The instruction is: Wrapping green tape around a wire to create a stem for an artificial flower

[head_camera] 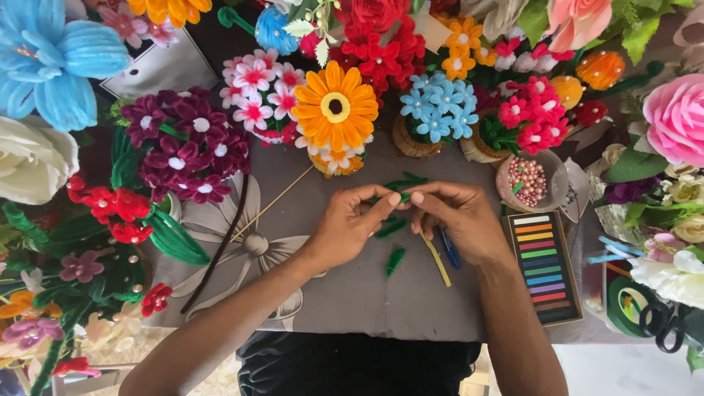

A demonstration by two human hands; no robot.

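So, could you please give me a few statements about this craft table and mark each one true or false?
1. Both hands pinch one green pipe-cleaner piece between their fingertips. True: the left hand and right hand meet on it.
2. The box of coloured chalk sticks lies beside the left hand. False: it lies beside the right hand.
3. A cup of pink beads stands beyond the right hand. True.
4. The large orange flower lies flat under the hands. False: it stands beyond them, among the other flowers.
5. A loose green piece lies on the grey mat near the hands. True.
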